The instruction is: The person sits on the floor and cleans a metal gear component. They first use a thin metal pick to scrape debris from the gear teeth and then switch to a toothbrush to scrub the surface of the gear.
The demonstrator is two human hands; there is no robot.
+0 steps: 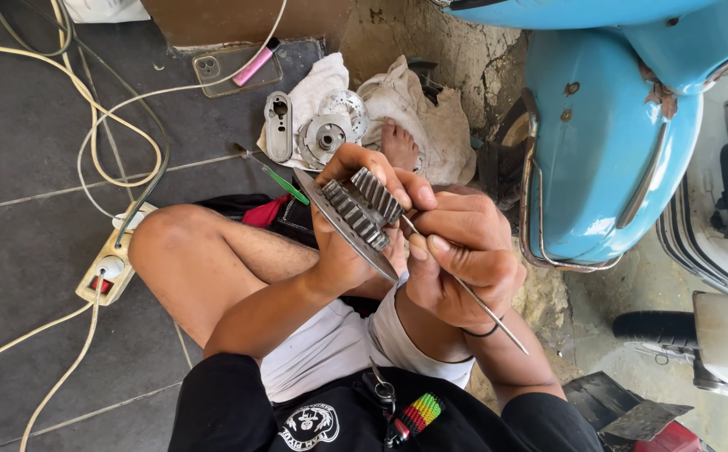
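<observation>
1. A light blue scooter body [607, 125] fills the frame from twelve to three o'clock, with a chrome guard rail along its lower edge.
2. The dark tiled floor [20, 109] spreads from seven to eleven o'clock, crossed by pale cables [87, 100].
3. The seated person's bare knee [171, 238] lies at nine o'clock of the hands, and a bare foot [399, 144] rests at twelve o'clock of them.
4. White rags [414, 113] lie on the floor at twelve o'clock, with round metal engine parts [326, 130] and an oblong metal cover [278, 125] on and beside them.
5. The left hand [343, 243] is clamped on a toothed gear [364, 205] mounted on a flat metal disc, held tilted at the centre of the frame, fingers wrapped round its rim.
6. The right hand [460, 259], at three o'clock of the gear and touching it, is pinched shut on a thin metal rod [473, 301]; the tip meets the gear teeth, and the tail runs out toward five o'clock.
7. A white power strip [113, 264] sits at nine o'clock beside the knee.
8. A phone in a clear case [226, 69] lies at eleven o'clock, with a pink object on it.
9. A green-handled screwdriver [276, 176] lies at eleven o'clock of the gear.
</observation>
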